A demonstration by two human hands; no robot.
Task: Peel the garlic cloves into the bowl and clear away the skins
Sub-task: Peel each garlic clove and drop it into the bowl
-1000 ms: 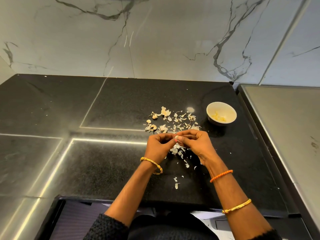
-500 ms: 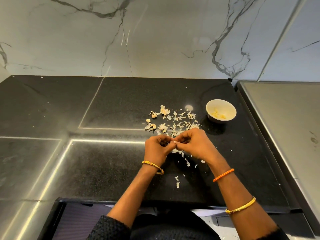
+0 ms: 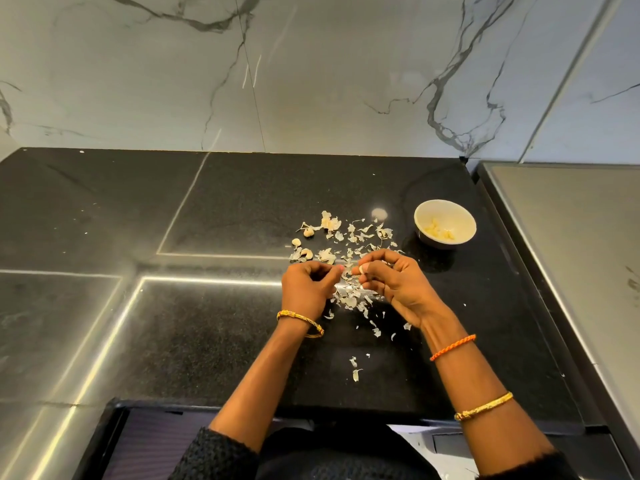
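On the black desk (image 3: 221, 209), the left hand (image 3: 306, 289) had fingers curled; anything pinched there stayed hidden. Loose skins (image 3: 346, 237) lay uncountable. The right hand (image 3: 398, 282) pinched one garlic clove (image 3: 362, 269). One bowl (image 3: 445, 224) held indistinct peeled cloves.

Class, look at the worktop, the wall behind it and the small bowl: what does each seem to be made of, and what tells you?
Worktop: seemingly polished black stone, perhaps granite; it is finely speckled and mirrors light strips.
Wall: marble or marble-look slab, pale with dark branching veins and a soft sheen.
Bowl: probably glazed ceramic; smooth cream inside, darker outside, though plastic cannot be ruled out.
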